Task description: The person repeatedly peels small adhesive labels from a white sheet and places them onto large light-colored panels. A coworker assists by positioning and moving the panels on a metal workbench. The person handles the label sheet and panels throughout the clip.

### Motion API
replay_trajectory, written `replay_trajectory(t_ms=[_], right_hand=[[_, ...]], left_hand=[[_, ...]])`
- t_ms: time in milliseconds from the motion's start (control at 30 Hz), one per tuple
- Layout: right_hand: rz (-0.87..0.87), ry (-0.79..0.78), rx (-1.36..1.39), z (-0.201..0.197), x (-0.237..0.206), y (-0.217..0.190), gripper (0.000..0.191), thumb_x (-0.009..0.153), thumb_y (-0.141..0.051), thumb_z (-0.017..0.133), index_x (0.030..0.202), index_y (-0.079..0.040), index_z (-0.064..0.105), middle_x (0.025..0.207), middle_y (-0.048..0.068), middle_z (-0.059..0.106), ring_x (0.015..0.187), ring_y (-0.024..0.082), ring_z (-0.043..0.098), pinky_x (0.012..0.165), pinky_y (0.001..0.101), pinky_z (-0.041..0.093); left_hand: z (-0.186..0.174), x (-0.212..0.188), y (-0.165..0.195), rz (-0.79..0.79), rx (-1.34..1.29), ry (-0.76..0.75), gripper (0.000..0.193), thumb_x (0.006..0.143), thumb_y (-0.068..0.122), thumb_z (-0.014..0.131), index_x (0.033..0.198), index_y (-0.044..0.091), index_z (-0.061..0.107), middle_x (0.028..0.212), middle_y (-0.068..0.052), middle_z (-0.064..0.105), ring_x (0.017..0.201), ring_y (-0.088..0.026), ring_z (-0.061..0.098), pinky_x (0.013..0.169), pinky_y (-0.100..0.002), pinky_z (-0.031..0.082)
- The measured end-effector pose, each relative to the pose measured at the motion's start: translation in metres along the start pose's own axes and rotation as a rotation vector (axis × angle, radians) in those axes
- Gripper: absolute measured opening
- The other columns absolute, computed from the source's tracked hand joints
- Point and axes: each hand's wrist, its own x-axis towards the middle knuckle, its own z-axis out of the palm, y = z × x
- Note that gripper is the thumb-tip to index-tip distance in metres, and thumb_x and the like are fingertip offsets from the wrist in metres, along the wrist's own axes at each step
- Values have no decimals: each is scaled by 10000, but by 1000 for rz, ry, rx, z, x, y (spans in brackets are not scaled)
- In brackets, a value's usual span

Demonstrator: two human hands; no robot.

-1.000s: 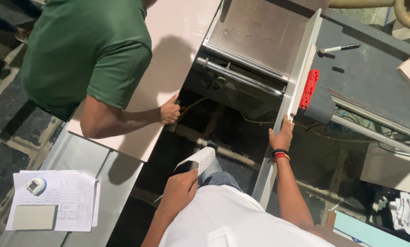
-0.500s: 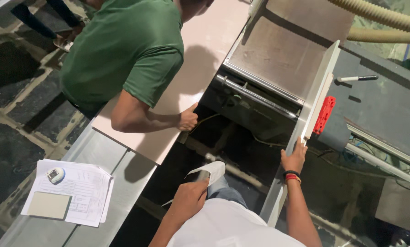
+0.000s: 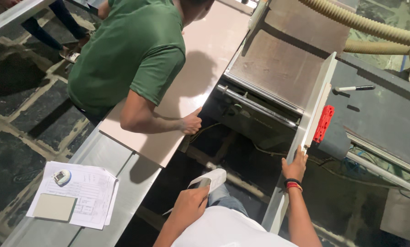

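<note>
Fingers of left hand (image 3: 189, 206) grip folded paper (image 3: 208, 179); right hand (image 3: 295, 165) clasps white rail (image 3: 315, 103); co-worker's hand (image 3: 191, 122) opposite.

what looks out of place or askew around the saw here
Nothing looks spilled or broken. The marker pen lies loose on the dark machine table, and the paper stack with a small tape measure sits crooked on the grey bench.

White printed sheets (image 3: 84, 192) lie on the grey bench (image 3: 109, 160), lower left.
</note>
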Motion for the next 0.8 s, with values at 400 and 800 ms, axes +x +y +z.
replay_trajectory(t_ms=[400, 800], right_hand=[[11, -6, -3, -4, 0, 0, 957, 795, -209, 810, 1610, -156, 311, 1609, 238, 380, 1501, 466, 310, 1172, 546, 341], [22, -10, 2, -5, -1, -2, 958, 797, -194, 812, 1613, -162, 311, 1607, 241, 379, 1500, 475, 309, 1166, 559, 346]], left_hand=[[-1, 0, 3, -60, 35, -47, 250, 811, 24, 721, 1058, -13, 715, 807, -201, 720, 748, -356, 723, 686, -428, 567], [-1, 0, 1, -61, 29, -70, 158, 808, 27, 723, 962, -4, 700, 799, -196, 710, 758, -368, 712, 681, -442, 552]])
